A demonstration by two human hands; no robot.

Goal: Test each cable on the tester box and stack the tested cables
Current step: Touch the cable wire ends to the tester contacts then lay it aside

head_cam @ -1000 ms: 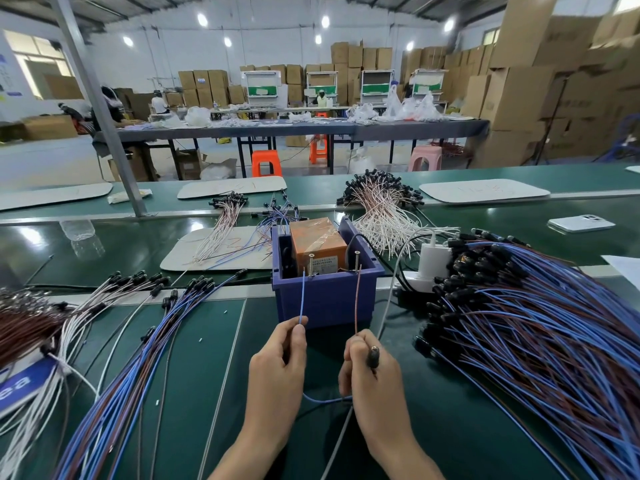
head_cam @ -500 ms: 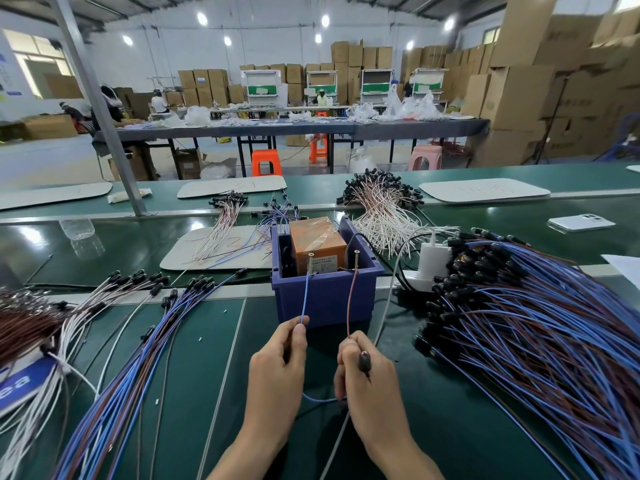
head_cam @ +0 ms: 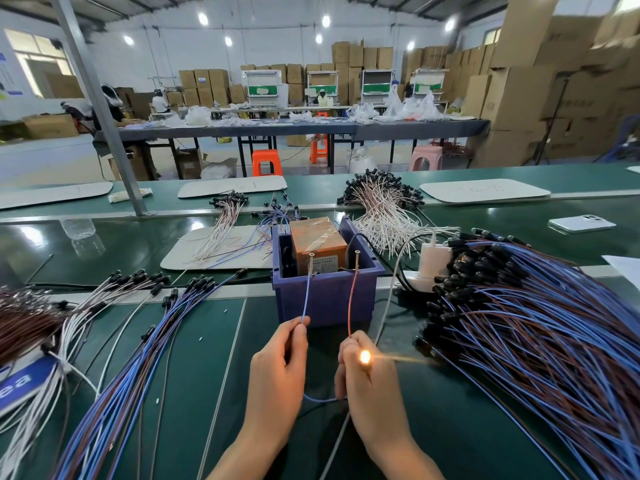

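Both ends of one cable are on test. Far left of the grip, a blue label reads only "ea" beside a fanned cable stack. The left hand pinches the blue lead and the right hand pinches the red lead. Each lead is raised onto a post of the tester box just beyond the grip, probably to close a circuit: the bulb in that hand glows. Right of the grip lies a bigger pile; the box's sticker is illegible

The label on the orange box is too small to read. The right cable pile runs off the edge.
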